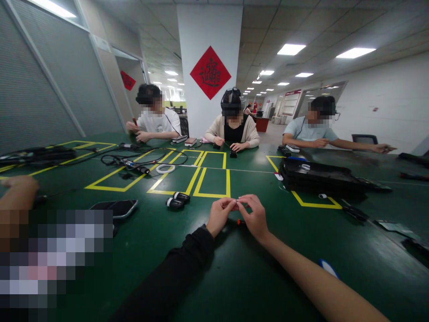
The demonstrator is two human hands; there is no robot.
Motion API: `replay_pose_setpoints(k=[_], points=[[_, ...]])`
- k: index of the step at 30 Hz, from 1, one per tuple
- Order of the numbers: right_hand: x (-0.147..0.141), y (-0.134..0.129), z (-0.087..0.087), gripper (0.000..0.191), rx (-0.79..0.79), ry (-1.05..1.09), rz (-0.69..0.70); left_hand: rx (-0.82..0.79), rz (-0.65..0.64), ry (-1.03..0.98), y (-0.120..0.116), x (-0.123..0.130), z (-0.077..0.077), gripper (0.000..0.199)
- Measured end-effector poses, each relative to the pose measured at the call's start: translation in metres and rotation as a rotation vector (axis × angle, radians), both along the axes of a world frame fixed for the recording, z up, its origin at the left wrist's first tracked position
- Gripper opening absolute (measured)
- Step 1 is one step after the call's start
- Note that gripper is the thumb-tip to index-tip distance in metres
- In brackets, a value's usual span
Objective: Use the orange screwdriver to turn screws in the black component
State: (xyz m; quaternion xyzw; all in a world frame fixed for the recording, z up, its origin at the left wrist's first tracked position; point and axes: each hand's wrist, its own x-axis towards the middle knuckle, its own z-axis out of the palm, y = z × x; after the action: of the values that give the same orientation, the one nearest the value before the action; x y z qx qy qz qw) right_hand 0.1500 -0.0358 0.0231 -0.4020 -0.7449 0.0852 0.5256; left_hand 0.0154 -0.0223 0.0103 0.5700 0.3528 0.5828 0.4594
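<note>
Over the near middle of the green table, my left hand and my right hand meet at the fingertips. Both are closed in a pinch around something tiny between them, too small to name. My left wrist is in a dark sleeve; my right forearm is bare. Partly behind my right hand lies an orange-tipped thing, mostly hidden. To the left of my hands are two black, egg-shaped devices with white bands, one a black device and the other a black device.
A dark phone-like slab lies left, near another person's arm. Black cables and a white ring sit beyond, among yellow tape outlines. A long black case stands right. Several people sit around the table.
</note>
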Motion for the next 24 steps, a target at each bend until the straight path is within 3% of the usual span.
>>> replay_pose_setpoints(k=[8,13,17,21,24], points=[[0.003,0.002,0.001,0.014,-0.016,-0.067,-0.011,0.077,0.013,0.152,-0.001,0.0,-0.001,0.023],[0.008,0.006,0.005,0.019,-0.071,-0.077,0.114,0.215,0.081,0.388,-0.005,0.004,-0.004,0.024],[0.012,0.008,0.008,0.017,-0.103,-0.077,0.19,0.235,0.101,0.436,-0.003,0.003,-0.007,0.024],[0.017,0.013,0.004,0.014,-0.126,-0.071,0.151,0.237,0.085,0.5,0.0,0.002,-0.01,0.025],[0.019,0.019,-0.008,0.012,-0.184,-0.061,0.083,0.274,0.132,0.667,-0.001,0.003,-0.014,0.02]])
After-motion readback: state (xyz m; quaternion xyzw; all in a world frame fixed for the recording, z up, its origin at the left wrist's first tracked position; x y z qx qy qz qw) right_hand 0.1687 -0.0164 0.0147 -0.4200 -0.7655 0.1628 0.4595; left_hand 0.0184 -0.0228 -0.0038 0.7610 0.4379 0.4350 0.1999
